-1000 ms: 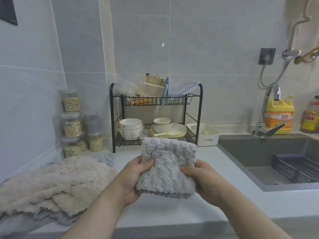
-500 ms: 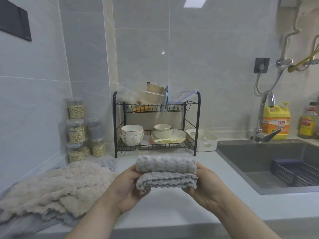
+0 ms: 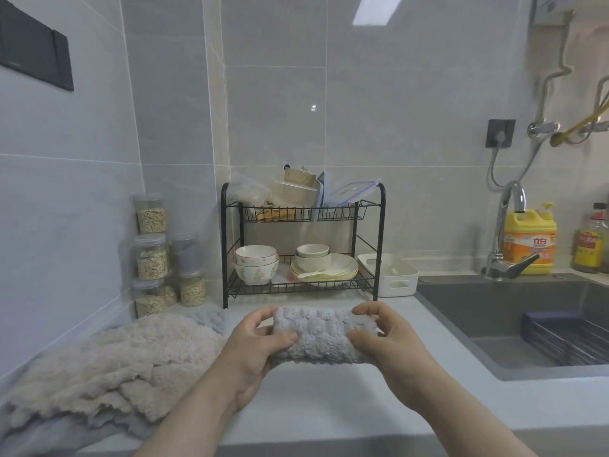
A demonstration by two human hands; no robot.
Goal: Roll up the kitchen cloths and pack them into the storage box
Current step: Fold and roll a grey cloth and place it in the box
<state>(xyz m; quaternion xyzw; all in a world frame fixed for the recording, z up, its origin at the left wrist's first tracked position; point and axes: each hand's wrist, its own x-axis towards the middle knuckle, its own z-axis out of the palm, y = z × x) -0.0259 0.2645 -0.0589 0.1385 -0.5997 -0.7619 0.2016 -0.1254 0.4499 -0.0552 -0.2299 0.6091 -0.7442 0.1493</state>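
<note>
A grey fluffy kitchen cloth (image 3: pixel 321 336) is rolled into a short thick roll and held level above the counter. My left hand (image 3: pixel 260 352) grips its left end and my right hand (image 3: pixel 389 341) grips its right end, thumbs on top. A heap of beige and grey cloths (image 3: pixel 108 367) lies on the counter at the left. A white storage box (image 3: pixel 393 275) with handle slots stands behind the roll, between the dish rack and the sink; its inside is mostly hidden.
A black two-tier dish rack (image 3: pixel 303 245) with bowls and plates stands at the back. Stacked jars (image 3: pixel 155 255) sit in the left corner. To the right are the sink (image 3: pixel 514 321), the tap (image 3: pixel 504 232) and a yellow detergent bottle (image 3: pixel 530 239).
The cloth went from hanging partly unrolled to a full tight roll between both hands. The view tilted upward.
</note>
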